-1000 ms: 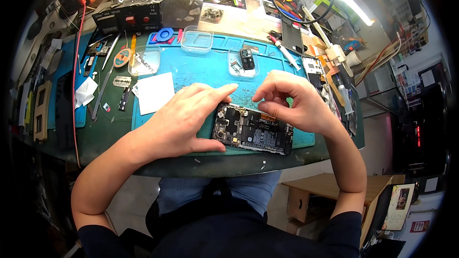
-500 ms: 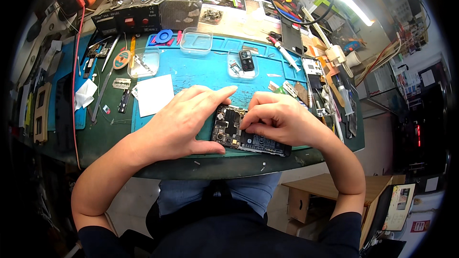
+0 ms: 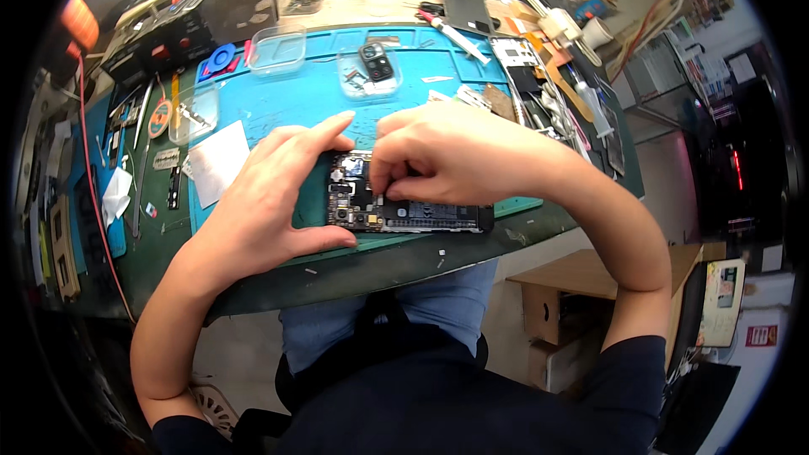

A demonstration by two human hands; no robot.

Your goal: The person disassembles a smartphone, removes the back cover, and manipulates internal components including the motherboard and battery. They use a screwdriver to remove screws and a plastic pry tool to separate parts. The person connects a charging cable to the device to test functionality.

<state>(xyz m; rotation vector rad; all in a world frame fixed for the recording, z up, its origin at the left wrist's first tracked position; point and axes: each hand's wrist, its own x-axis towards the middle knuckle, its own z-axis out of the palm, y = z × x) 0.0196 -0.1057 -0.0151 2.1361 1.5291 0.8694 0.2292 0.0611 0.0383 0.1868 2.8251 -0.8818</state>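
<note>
An opened smartphone point(image 3: 434, 216) lies at the front edge of the blue mat, its circuit board showing at the left and its black battery at the right. Around its left end my left hand point(image 3: 268, 194) rests with thumb and fingers spread wide. My right hand point(image 3: 438, 152) is over the middle of the phone, fingers curled in a pinch against the board beside the battery. Whatever those fingertips grip, if anything, is hidden. Behind the hands stands a clear plastic box point(image 3: 394, 88) with a black camera cover point(image 3: 376, 62) and small parts in it.
Two more clear boxes, one empty-looking point(image 3: 278, 50) and one with small parts point(image 3: 207, 101), stand farther left. A white card point(image 3: 217, 160) lies beside my left hand. A syringe point(image 3: 459, 40) and loose phone parts point(image 3: 548, 105) crowd the right; a razor blade point(image 3: 166, 158) lies left.
The whole view has swung, so the bench, phone and hands sit farther left and higher. My right hand still pinches over the board, and my left hand stays spread at the phone's end.
</note>
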